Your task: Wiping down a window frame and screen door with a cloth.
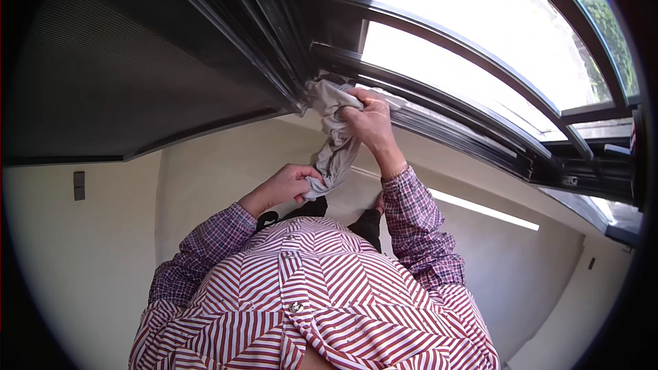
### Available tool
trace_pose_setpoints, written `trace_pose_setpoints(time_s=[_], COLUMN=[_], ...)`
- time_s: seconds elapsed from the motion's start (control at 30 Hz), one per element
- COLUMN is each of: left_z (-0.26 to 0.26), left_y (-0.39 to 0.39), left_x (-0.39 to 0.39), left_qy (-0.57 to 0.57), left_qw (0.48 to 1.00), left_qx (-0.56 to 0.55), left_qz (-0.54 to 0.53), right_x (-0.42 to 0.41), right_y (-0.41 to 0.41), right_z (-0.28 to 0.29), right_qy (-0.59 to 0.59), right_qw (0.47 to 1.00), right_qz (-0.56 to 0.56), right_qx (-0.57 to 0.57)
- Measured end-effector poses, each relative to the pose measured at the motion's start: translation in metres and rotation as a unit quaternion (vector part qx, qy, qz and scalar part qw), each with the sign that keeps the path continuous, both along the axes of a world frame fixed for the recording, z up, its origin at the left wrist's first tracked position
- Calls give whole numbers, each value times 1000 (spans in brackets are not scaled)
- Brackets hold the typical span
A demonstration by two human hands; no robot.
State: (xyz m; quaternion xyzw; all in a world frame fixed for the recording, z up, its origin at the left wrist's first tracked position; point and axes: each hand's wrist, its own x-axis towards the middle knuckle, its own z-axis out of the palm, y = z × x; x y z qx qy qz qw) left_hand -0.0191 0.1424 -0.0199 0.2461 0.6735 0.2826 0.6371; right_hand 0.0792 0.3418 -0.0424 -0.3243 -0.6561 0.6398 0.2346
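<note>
A crumpled light-grey cloth (339, 146) hangs between my two hands. My right hand (369, 118) grips its upper part and presses it into the corner of the dark window frame (447, 90), where the side tracks (257, 41) meet the sill. Lower down, my left hand (288, 182) pinches the cloth's bottom end, close to my body. Part of the cloth lies over the sill rails (442, 123) just right of my right hand. The fingertips of my right hand are partly hidden in the folds.
Dark metal bars (462, 43) cross the bright window opening. A dark mesh panel (128, 72) fills the upper left. Below the sill are a pale wall (457, 164) and a light floor (205, 164). A dark wall switch (79, 185) is at the left.
</note>
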Motion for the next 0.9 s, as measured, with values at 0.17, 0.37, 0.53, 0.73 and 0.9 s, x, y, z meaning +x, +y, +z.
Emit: trace_pose_setpoints(time_s=[0.17,0.37,0.53,0.73,0.9], left_z=[-10,0,-4,-5,-15], left_y=[-3,3,3,-2,4], left_x=[18,15,12,3,11], left_qy=[-52,-34,-19,-14,-46], left_qw=[997,998,995,993,995], left_qx=[2,52,61,63,61], left_qz=[-62,18,71,96,65], right_x=[13,-14,-47,-58,-66], right_y=[-20,-23,-25,-22,-1], right_z=[-26,-10,-13,-9,11], right_qy=[6,43,-1,-66,-267], right_qw=[994,979,984,968,899], right_qz=[-60,-198,-86,-26,122], right_qx=[94,33,155,241,324])
